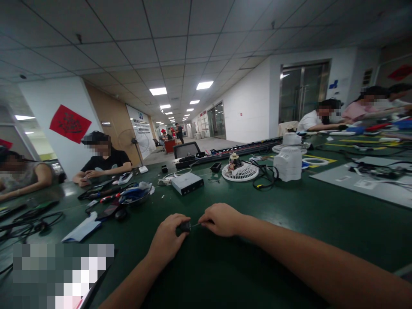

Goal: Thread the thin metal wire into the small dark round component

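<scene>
Fingers and thumb of my left hand (169, 236) are closed round a small black object (185, 226), held just above the green table (206, 268). To its right, my right hand (222, 219) pinches a thin, metallic-looking piece (195, 225) that points left towards the black object. Whether the thin piece touches the black object is too small to tell. Beyond both hands lies a silver and black box-shaped drive (187, 183).
Behind stand a round white fan grille (240, 171) with a motor, black cables (267, 171) and a white plastic housing (287, 164). Tools and a blue bundle (135, 193) lie left, near a folded cloth (82, 227). A grey panel (367, 178) lies right. People sit across the table.
</scene>
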The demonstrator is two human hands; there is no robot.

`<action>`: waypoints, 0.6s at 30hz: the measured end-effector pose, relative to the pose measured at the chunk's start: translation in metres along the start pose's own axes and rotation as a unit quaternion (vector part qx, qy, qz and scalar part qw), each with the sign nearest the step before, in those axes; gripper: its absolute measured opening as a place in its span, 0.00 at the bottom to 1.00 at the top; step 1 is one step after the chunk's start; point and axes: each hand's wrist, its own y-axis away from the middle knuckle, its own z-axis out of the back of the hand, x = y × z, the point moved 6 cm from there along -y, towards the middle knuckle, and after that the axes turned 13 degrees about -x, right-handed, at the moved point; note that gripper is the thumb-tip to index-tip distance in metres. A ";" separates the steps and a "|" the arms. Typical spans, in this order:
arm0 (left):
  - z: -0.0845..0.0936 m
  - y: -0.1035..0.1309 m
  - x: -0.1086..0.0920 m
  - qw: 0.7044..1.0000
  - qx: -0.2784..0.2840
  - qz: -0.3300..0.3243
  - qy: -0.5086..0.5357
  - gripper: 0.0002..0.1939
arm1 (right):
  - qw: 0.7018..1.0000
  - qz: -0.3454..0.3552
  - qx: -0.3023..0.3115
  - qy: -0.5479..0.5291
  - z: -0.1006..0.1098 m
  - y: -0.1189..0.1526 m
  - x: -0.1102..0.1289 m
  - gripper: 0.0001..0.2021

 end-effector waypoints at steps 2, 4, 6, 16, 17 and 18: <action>0.000 0.000 -0.001 1.000 0.002 0.000 -0.003 0.18 | 1.000 0.002 -0.014 -0.013 0.003 0.000 0.003 0.15; 0.000 0.000 -0.001 1.000 0.004 0.002 -0.009 0.18 | 1.000 -0.002 -0.026 -0.015 0.005 -0.001 0.004 0.15; 0.001 0.000 0.001 1.000 0.000 0.005 -0.019 0.19 | 0.999 -0.023 -0.029 0.003 0.006 -0.001 0.002 0.14; 0.001 -0.002 0.017 0.995 -0.014 0.061 -0.079 0.20 | 0.970 -0.226 -0.073 -0.052 -0.004 -0.003 -0.023 0.11; 0.000 -0.001 0.018 0.994 -0.012 0.068 -0.082 0.20 | 0.969 -0.223 -0.069 -0.080 -0.007 -0.005 -0.019 0.13; 0.000 -0.001 0.020 0.993 -0.009 0.076 -0.085 0.20 | 0.969 -0.216 -0.064 -0.103 -0.010 -0.007 -0.014 0.15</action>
